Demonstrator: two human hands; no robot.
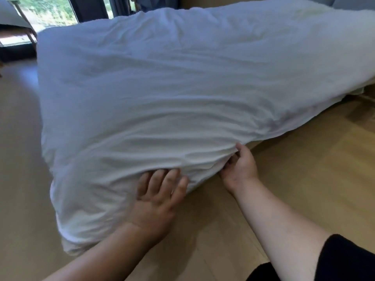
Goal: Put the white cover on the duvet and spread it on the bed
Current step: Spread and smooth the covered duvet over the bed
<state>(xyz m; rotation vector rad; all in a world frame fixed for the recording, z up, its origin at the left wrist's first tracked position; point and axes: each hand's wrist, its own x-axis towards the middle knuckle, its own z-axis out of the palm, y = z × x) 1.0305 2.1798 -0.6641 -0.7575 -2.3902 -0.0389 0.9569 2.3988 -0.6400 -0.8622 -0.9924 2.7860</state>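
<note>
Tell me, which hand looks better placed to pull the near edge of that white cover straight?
Probably the right hand: its fingers curl into the bunched edge of the white cover, so it already grips it. The left hand only presses flat.

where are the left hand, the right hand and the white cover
left hand point(157, 196), head view, on the back of the hand
right hand point(240, 169), head view, on the palm side near the thumb
white cover point(162, 88), head view, on the wrinkled top surface
</note>
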